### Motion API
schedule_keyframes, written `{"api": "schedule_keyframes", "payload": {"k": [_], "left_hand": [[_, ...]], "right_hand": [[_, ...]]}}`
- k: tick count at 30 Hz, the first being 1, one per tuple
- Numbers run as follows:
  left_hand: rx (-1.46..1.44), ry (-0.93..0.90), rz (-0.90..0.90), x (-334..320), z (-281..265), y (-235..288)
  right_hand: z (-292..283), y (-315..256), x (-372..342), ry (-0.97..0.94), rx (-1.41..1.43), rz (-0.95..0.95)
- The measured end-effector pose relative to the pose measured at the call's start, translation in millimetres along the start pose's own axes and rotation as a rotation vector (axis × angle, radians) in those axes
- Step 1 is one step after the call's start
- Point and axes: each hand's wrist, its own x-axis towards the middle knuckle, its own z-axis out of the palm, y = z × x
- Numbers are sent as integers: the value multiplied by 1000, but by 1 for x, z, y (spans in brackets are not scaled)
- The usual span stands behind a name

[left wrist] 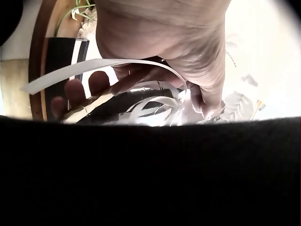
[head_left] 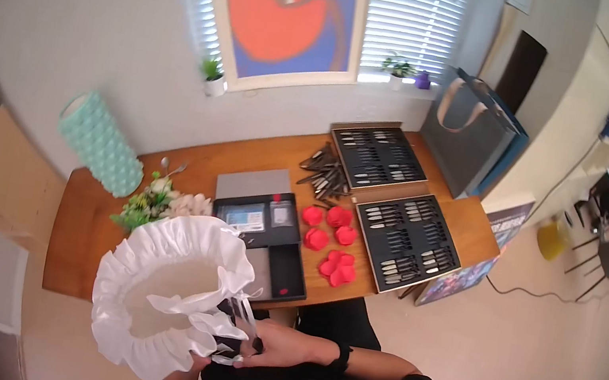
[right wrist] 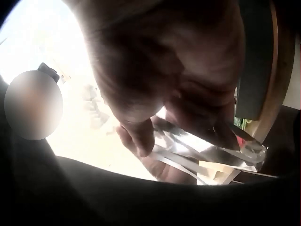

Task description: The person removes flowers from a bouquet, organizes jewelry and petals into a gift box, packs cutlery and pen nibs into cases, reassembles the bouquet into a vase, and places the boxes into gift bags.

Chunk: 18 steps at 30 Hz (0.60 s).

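A white ruffled satin piece, round with an opening in its middle, is held up in front of the desk. At its gathered right end the right hand grips it, with white ribbon beside the fingers. Lower down, the left hand holds the underside, mostly hidden by the fabric. In the left wrist view the thumb and a finger of the left hand pinch white material, and a ribbon trails leftward. The right wrist view has the right hand curled round shiny clear-and-white material.
On the wooden desk are an open dark box, red flower-like pieces, two cutlery trays, a pile of dark utensils, flowers and a teal vase. A grey bag stands at the back right.
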Motion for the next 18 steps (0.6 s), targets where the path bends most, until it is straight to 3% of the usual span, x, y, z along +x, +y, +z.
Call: {"api": "schedule_keyframes", "payload": {"k": [7, 9, 11, 12, 13, 14, 16, 17, 18], "left_hand": [[-272, 31, -100, -18, 9, -23], [-337, 75, -146, 27, 14, -22], [-384, 149, -193, 137, 31, -24], [-403, 196, -214, 154, 30, -24], [-422, 248, -233, 43, 31, -16], [-442, 302, -249, 22, 26, -12], [-491, 414, -279, 78, 34, -19], [-525, 475, -300, 59, 22, -14], [-566, 539, -324, 62, 25, -17]], "right_hand": [[-10, 22, -23, 42, 83, -108], [-12, 37, -23, -11, -30, -198], [-21, 27, -25, -77, -45, -187], [-24, 21, -25, -128, -73, -173], [-22, 17, -24, -107, -88, -150], [-23, 9, -21, -108, -55, -120], [-14, 66, -8, -69, -185, -251], [-20, 39, -7, -138, -2, -27], [-18, 16, -4, -74, 157, 5]]}}
